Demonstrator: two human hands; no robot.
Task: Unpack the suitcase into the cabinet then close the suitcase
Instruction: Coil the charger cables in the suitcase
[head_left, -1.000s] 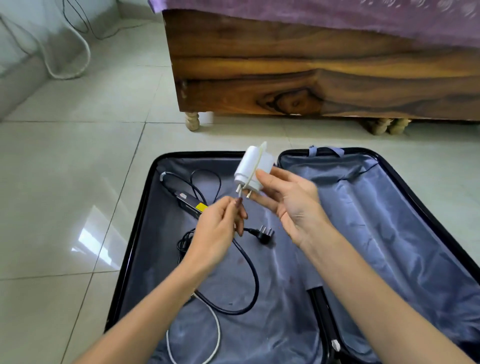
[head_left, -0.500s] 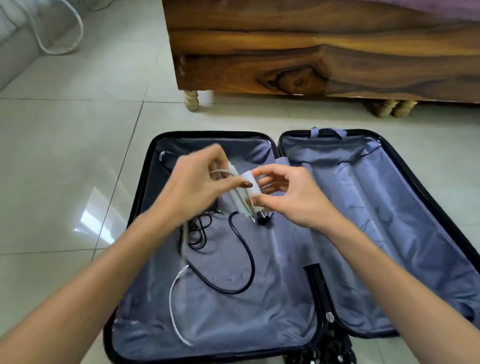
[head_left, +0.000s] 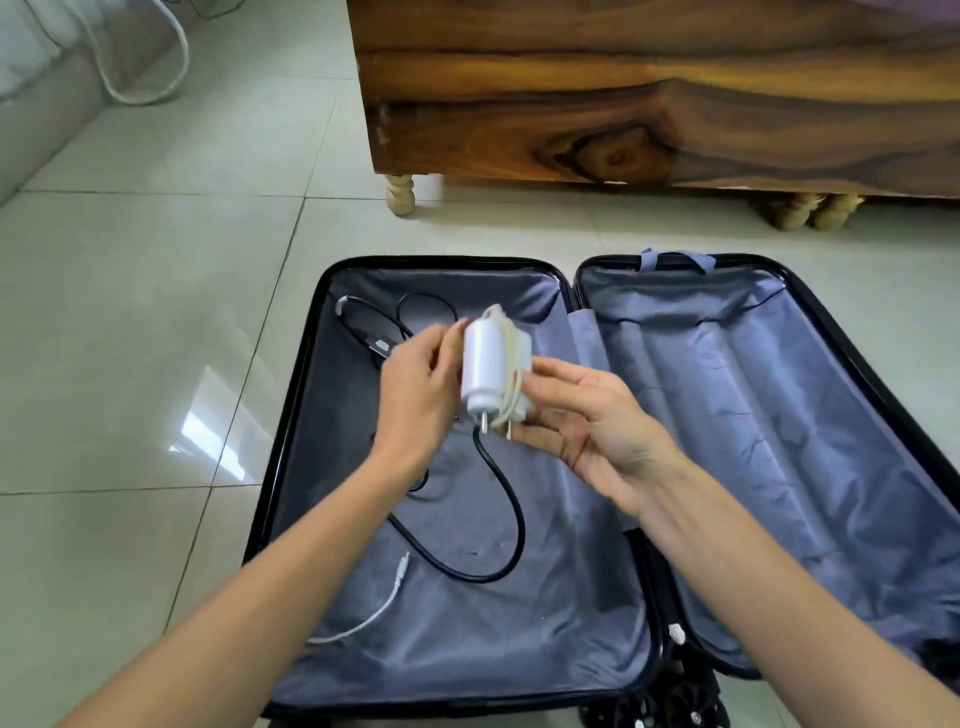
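Observation:
An open black suitcase (head_left: 291, 426) with grey-blue lining lies flat on the floor. Above its left half my right hand (head_left: 587, 426) holds a white charger (head_left: 488, 364) with its pins pointing down. A white cable (head_left: 506, 358) is looped around the charger. My left hand (head_left: 415, 389) pinches that cable at the charger's left side. The cable's loose end (head_left: 384, 597) trails on the lining below. A black power cord (head_left: 504, 499) with an adapter block (head_left: 376, 345) lies in the left half, partly hidden by my left hand.
A wooden bed frame (head_left: 623, 104) on turned legs stands just behind the suitcase. Pale floor tiles (head_left: 130, 338) spread to the left. A white hose (head_left: 140, 78) loops at the far left by a wall. The suitcase's right half (head_left: 779, 415) holds only lining.
My left hand has carried the white cable round the charger again and come back to its left side. The charger now stands upright, and less loose cable lies in the suitcase.

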